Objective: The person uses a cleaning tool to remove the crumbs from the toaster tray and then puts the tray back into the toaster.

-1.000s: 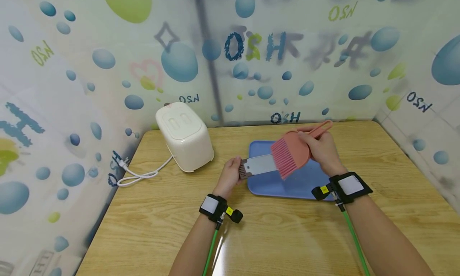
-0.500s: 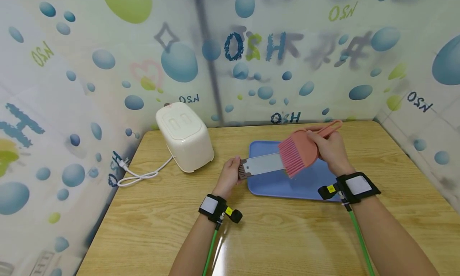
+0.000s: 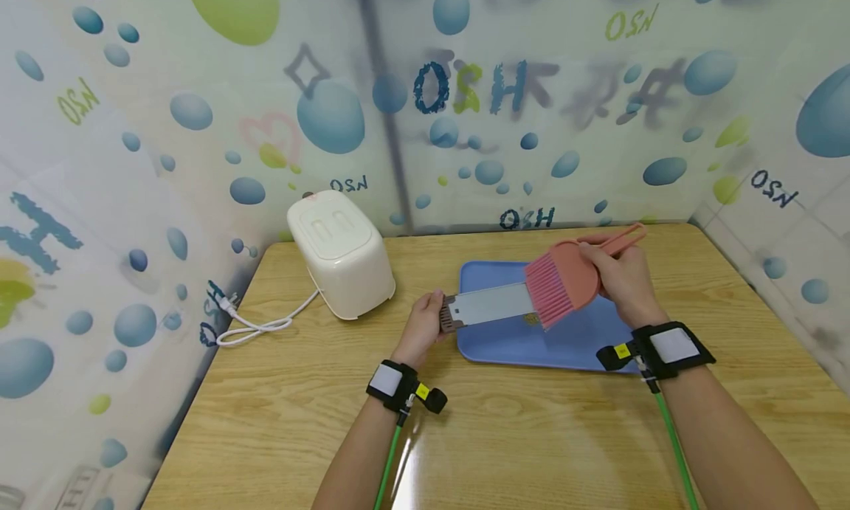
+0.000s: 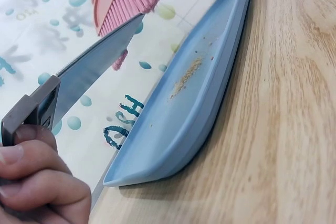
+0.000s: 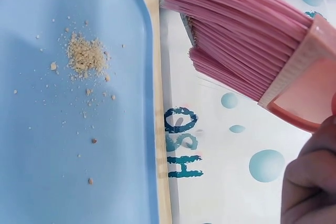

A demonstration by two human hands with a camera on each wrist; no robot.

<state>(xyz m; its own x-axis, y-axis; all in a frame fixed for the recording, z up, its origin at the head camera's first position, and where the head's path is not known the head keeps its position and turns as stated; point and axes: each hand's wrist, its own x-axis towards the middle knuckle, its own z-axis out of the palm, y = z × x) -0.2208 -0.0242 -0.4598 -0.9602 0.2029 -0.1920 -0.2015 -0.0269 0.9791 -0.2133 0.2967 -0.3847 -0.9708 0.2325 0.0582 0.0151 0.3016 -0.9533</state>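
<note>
My left hand (image 3: pixel 420 328) grips the grey-brown end of a flat metal crumb tray (image 3: pixel 494 304), which is held above a blue tray (image 3: pixel 485 346). In the left wrist view the fingers curl under that end and the metal plate slants upward. My right hand (image 3: pixel 623 280) holds a pink brush (image 3: pixel 564 283) by its handle. Its bristles (image 5: pixel 236 30) overlap the far end of the crumb tray. On the blue tray lies a small heap of pale crumbs (image 5: pixel 85 56), with loose specks scattered around it. In the head view the crumb tray and brush mostly cover the heap.
A cream toaster (image 3: pixel 341 255) stands at the back left of the wooden table (image 3: pixel 319 414). Its white cord (image 3: pixel 265 325) is looped beside it, plug towards the left edge. Patterned sheeting (image 3: pixel 491 126) rises behind the table and at both sides.
The brush in my right hand has slid rightward along the crumb tray towards its far end, baring more metal. Crumbs have appeared on the blue tray below. My left hand has barely moved.
</note>
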